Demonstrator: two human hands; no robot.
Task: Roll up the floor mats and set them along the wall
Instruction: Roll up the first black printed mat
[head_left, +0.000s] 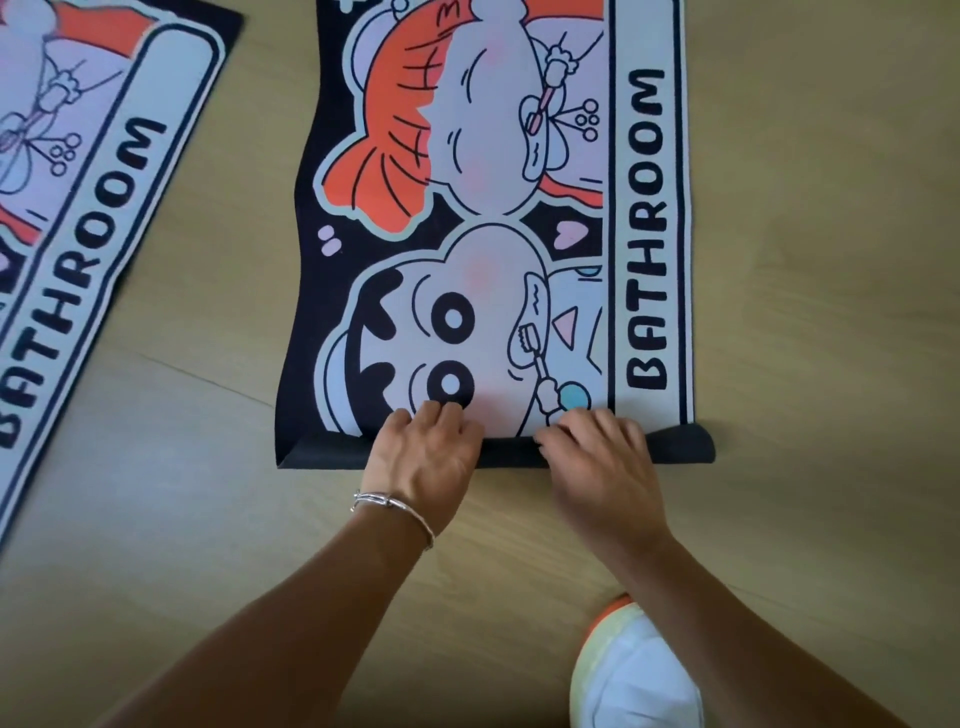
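Observation:
A cartoon floor mat (488, 208) printed with BATHROOM lies flat on the wooden floor ahead of me. Its near end is curled over into a short black roll (680, 447), showing the dark underside. My left hand (426, 457) grips the roll near its middle-left, fingers curled over onto the printed face. My right hand (597, 457) grips the roll to the right of it in the same way. A second mat (78, 234) with the same print lies flat at the left, angled and partly cut off by the frame edge.
Light wooden floor (805, 260) surrounds both mats. A shoe (634, 670), white with an orange edge, stands on the floor at the bottom, below my right forearm. A silver bracelet (395, 506) sits on my left wrist.

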